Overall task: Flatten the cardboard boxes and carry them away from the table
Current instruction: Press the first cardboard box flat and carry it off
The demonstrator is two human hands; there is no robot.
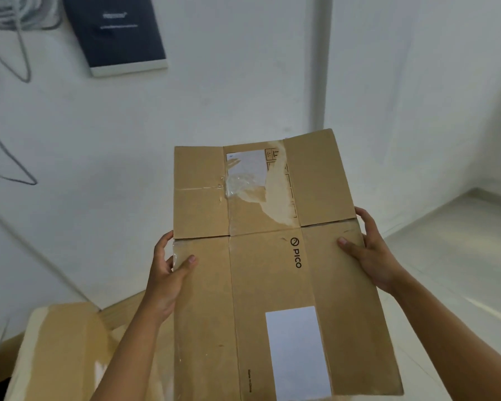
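A flattened brown cardboard box (pixel 261 285) with a black PICO logo, white labels and torn tape is held up flat in front of me. My left hand (pixel 168 279) grips its left edge, thumb on top. My right hand (pixel 370 253) grips its right edge, thumb on the top face. A second cardboard box (pixel 55 351), not flattened, stands at the lower left on a wooden table (pixel 128 308).
A white wall fills the background, with a dark panel (pixel 116 33) mounted at the upper left and grey cables (pixel 9 53) hanging beside it. A white pipe (pixel 321 62) runs down the wall. Pale floor (pixel 446 241) lies to the right.
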